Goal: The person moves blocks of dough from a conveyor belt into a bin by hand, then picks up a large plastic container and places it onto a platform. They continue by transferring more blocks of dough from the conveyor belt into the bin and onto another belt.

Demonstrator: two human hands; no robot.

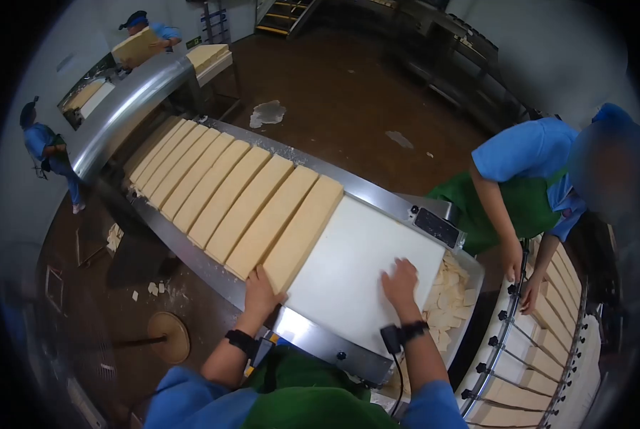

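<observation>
Long pale-yellow blocks, layered like stacked pastry or dough sheets, lie side by side across the white conveyor belt [363,261]. At the near end of the last pale block [305,232] is my left hand [260,293], its fingers on one side of that end and the thumb on the other. My right hand [401,281] is over the bare part of the belt, fingers apart, holding nothing. It cannot be told whether its palm touches the belt. Both wrists wear black straps, and a cable hangs from the right one.
A bin of pale scraps [448,300] stands at the belt's right end. Beyond it, a co-worker [527,179] reaches over a second line of blocks [549,314]. A curved metal hood [130,107] spans the far end, with two more people near it.
</observation>
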